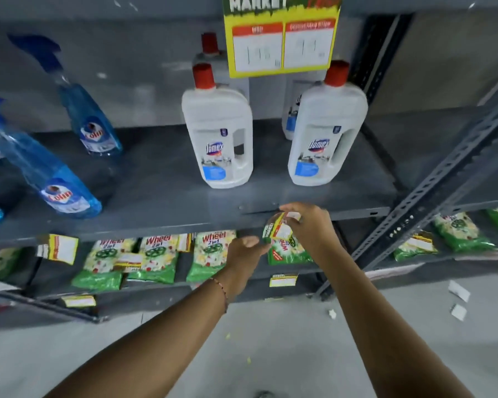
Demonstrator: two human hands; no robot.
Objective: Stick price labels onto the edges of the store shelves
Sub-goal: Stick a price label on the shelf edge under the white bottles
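A small yellow, green and white price label (281, 229) is curled between my two hands, just below the front edge of the grey metal shelf (167, 225). My right hand (311, 225) pinches its upper right part against the shelf edge. My left hand (246, 252) has its fingertips at the label's lower left corner. Other labels hang from shelf edges: one (59, 248) at the left, one (282, 280) on the lower shelf edge and one (79, 301) further left.
Two white bottles with red caps (217, 133) (327, 130) stand on the shelf above my hands, blue spray bottles (91, 119) to the left. Green detergent packets (153, 259) lie on the shelf below. A big yellow price card (282, 38) hangs overhead. Paper scraps (459, 291) litter the floor.
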